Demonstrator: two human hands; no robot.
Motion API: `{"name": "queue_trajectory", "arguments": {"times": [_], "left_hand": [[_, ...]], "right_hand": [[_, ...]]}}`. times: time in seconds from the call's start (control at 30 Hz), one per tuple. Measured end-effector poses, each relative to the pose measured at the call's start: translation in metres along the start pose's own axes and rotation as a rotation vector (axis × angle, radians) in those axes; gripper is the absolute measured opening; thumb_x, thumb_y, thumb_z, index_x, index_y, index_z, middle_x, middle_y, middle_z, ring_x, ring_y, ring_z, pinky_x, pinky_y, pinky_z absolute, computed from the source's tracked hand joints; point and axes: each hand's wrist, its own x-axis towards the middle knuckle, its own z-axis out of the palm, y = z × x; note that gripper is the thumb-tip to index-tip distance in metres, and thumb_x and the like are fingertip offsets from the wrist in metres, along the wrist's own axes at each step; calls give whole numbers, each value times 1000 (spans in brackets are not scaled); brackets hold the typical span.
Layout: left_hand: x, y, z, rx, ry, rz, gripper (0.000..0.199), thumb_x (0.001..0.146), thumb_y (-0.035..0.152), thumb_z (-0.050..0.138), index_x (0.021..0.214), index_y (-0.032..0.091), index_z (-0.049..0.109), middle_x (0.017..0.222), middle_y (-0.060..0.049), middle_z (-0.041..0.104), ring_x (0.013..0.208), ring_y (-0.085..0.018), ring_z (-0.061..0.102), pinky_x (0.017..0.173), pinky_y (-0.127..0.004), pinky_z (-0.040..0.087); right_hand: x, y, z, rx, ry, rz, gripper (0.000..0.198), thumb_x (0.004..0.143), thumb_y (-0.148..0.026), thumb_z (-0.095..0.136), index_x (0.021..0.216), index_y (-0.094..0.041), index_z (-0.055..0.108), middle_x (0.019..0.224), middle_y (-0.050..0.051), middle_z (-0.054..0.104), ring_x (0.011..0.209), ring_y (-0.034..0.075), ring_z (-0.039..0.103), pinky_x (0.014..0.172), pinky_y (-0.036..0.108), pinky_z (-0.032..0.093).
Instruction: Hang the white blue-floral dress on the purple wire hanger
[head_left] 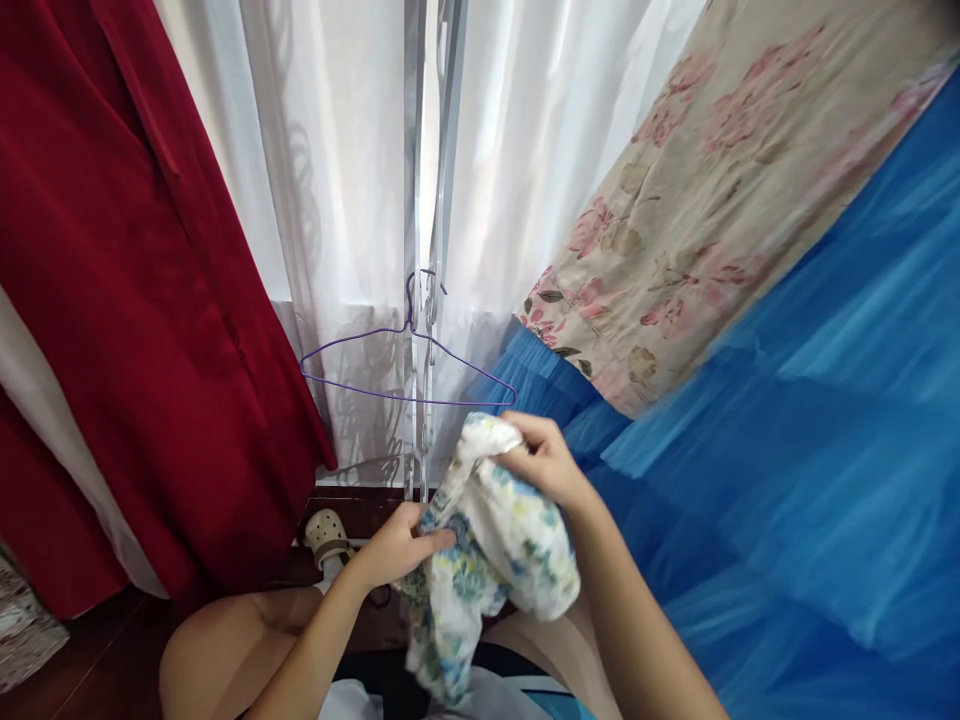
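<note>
Floral garment (495, 540) bunched between both hands above the lap: right hand (544, 462) fingers pinched on its upper edge, left hand (394, 548) fingers clamped on a lower fold. Purple wire hanger (409, 365) just beyond the right fingertips, hung on the window frame. Best to find the neckline by feel, spread it between the fingers, keep the cloth untwisted.

You look from your own head, forward and down — close over your hands, facing the white curtain (337, 200) straight ahead; no second view shares it.
</note>
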Motion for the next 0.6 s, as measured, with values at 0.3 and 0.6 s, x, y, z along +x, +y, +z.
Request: {"name": "queue_trajectory", "arguments": {"times": [0.3,0.6], "left_hand": [[-26,62,19,375,283,233,32,93,44,56,76,17,52,67,2,45,64,-11,42,59,-22,34],[-54,71,-49,597,371,220,31,91,37,55,70,17,46,65,3,37,61,-10,38,56,-22,30]], "right_hand": [[135,47,-70,149,131,197,31,61,-39,81,75,-19,64,65,-3,64,63,15,57,61,25,46],[176,56,-17,296,-289,440,29,73,-41,80,73,-15,66,64,5,71,54,16,65,55,26,55]]}}
